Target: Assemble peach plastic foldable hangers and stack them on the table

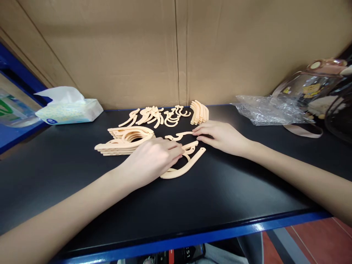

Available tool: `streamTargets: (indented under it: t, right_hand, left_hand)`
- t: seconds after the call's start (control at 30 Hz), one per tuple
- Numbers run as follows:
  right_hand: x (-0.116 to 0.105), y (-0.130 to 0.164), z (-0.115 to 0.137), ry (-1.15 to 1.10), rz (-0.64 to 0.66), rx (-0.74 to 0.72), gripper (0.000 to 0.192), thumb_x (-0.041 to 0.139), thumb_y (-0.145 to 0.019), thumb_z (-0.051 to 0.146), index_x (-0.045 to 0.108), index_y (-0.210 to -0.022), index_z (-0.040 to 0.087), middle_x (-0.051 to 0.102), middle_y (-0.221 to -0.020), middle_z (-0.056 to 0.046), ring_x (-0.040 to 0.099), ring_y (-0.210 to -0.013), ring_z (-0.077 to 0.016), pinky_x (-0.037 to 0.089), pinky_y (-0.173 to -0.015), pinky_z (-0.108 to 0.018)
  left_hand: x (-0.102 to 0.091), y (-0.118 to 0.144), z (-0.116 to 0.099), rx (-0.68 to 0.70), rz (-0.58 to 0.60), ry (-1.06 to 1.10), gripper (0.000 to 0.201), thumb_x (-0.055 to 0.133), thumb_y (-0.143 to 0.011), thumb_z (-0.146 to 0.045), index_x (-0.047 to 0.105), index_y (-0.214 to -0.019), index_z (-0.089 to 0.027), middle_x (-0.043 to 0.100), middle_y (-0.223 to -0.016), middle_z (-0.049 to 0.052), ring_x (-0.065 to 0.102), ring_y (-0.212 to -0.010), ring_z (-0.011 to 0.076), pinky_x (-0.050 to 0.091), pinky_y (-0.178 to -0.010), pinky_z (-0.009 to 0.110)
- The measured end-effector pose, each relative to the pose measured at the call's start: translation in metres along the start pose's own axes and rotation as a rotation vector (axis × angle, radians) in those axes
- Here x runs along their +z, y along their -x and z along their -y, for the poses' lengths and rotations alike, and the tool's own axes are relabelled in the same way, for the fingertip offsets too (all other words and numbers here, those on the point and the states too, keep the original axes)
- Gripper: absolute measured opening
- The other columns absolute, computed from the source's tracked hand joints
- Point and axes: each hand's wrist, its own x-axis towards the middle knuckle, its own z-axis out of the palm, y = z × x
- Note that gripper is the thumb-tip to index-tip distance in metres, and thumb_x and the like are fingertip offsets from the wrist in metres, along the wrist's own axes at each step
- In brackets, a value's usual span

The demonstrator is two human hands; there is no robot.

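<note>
My left hand is closed on a cream plastic folding-hanger part, whose near portion the fingers hide. Just below it a long curved hanger arm lies on the black tabletop. Between thumb and fingertips, my right hand pinches the end of a thin hook-shaped hanger piece. Left of my left hand is a stack of folded hanger bodies. Behind the hands lie loose arm pieces, several hooks and a bundle of curved arms.
A tissue box stands at the back left. On the right are crumpled clear plastic and a transparent bag with a strap. Cardboard rises behind the black table, which has a blue front edge. A phone shows below.
</note>
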Motion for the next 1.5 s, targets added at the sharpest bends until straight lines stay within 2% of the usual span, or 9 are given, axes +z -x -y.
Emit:
streamTargets:
  t: [0.17, 0.47, 0.6, 0.7, 0.8, 0.93, 1.1, 1.27, 1.5]
  right_hand:
    - [-0.011, 0.0, 0.004, 0.093, 0.0, 0.084, 0.014, 0.053, -0.089, 0.023, 0.064, -0.096, 0.019, 0.069, -0.09, -0.002, 0.061, -0.088, -0.0195, 0.044, -0.072, -0.03]
    - [-0.042, 0.015, 0.0, 0.342, 0.21, 0.199, 0.031, 0.047, -0.083, 0.012, 0.063, -0.109, 0.017, 0.07, -0.091, -0.005, 0.062, -0.074, -0.0205, 0.042, -0.071, -0.034]
    - [-0.035, 0.011, 0.003, 0.237, 0.102, 0.08, 0.03, 0.047, -0.091, 0.026, 0.061, -0.115, 0.016, 0.066, -0.113, -0.009, 0.061, -0.099, -0.0247, 0.042, -0.082, -0.036]
    - [-0.025, 0.006, 0.006, 0.099, 0.109, -0.004, 0.029, 0.046, -0.094, 0.036, 0.063, -0.111, 0.019, 0.065, -0.111, -0.007, 0.059, -0.098, -0.0219, 0.041, -0.082, -0.034]
    - [-0.02, 0.004, 0.007, -0.001, 0.13, 0.08, 0.02, 0.053, -0.09, 0.036, 0.065, -0.092, 0.019, 0.066, -0.094, -0.003, 0.059, -0.086, -0.0191, 0.041, -0.073, -0.031]
    - [-0.02, 0.005, 0.007, -0.09, 0.13, 0.242, 0.027, 0.061, -0.081, 0.041, 0.062, -0.096, 0.019, 0.065, -0.091, -0.003, 0.058, -0.085, -0.0192, 0.041, -0.07, -0.029]
    - [-0.023, 0.007, 0.004, -0.056, 0.15, 0.331, 0.025, 0.059, -0.078, 0.044, 0.063, -0.079, 0.019, 0.063, -0.082, -0.003, 0.057, -0.079, -0.0197, 0.04, -0.068, -0.03]
    - [-0.026, 0.009, 0.002, -0.102, 0.188, 0.343, 0.015, 0.057, -0.075, 0.033, 0.065, -0.073, 0.021, 0.061, -0.085, -0.003, 0.057, -0.077, -0.0185, 0.041, -0.069, -0.03]
    - [-0.032, 0.01, 0.004, -0.195, 0.243, 0.289, 0.012, 0.057, -0.072, 0.029, 0.067, -0.072, 0.022, 0.067, -0.083, -0.001, 0.058, -0.077, -0.0176, 0.04, -0.068, -0.028]
  left_hand:
    - [-0.001, -0.001, 0.002, 0.047, 0.042, -0.014, 0.022, 0.047, -0.094, -0.023, 0.068, -0.093, -0.019, 0.071, -0.094, 0.004, 0.066, -0.083, 0.0174, 0.047, -0.07, 0.026]
    - [0.0, -0.003, -0.003, -0.085, 0.046, -0.071, 0.025, 0.043, -0.096, -0.022, 0.067, -0.095, -0.018, 0.071, -0.092, 0.004, 0.065, -0.082, 0.0171, 0.048, -0.069, 0.026]
    - [0.002, -0.003, -0.002, -0.116, 0.035, -0.115, 0.024, 0.042, -0.096, -0.022, 0.065, -0.093, -0.018, 0.07, -0.099, 0.004, 0.066, -0.084, 0.018, 0.049, -0.068, 0.028]
    - [0.004, -0.002, 0.0, -0.108, 0.013, -0.134, 0.022, 0.044, -0.095, -0.02, 0.066, -0.095, -0.019, 0.071, -0.099, 0.002, 0.067, -0.082, 0.019, 0.049, -0.067, 0.03]
    - [0.005, -0.001, 0.002, -0.084, -0.009, -0.174, 0.019, 0.048, -0.093, -0.018, 0.067, -0.097, -0.019, 0.072, -0.098, 0.002, 0.067, -0.081, 0.0207, 0.05, -0.066, 0.032]
    - [0.006, -0.002, 0.003, -0.082, -0.022, -0.235, 0.019, 0.049, -0.092, -0.018, 0.068, -0.094, -0.016, 0.072, -0.097, 0.005, 0.067, -0.08, 0.0225, 0.051, -0.065, 0.034]
    - [0.007, -0.005, -0.007, -0.09, -0.067, -0.164, 0.028, 0.043, -0.096, -0.023, 0.063, -0.111, -0.013, 0.068, -0.112, 0.008, 0.058, -0.111, 0.0266, 0.049, -0.089, 0.042]
    - [0.01, -0.007, -0.023, -0.105, 0.071, 0.115, 0.039, 0.046, -0.092, -0.049, 0.058, -0.107, -0.016, 0.047, -0.14, 0.013, 0.035, -0.135, 0.0292, 0.037, -0.107, 0.049]
    - [0.014, -0.006, -0.019, -0.132, 0.247, 0.248, 0.025, 0.037, -0.097, -0.04, 0.051, -0.091, -0.02, 0.042, -0.142, 0.008, 0.02, -0.143, 0.0262, 0.023, -0.114, 0.056]
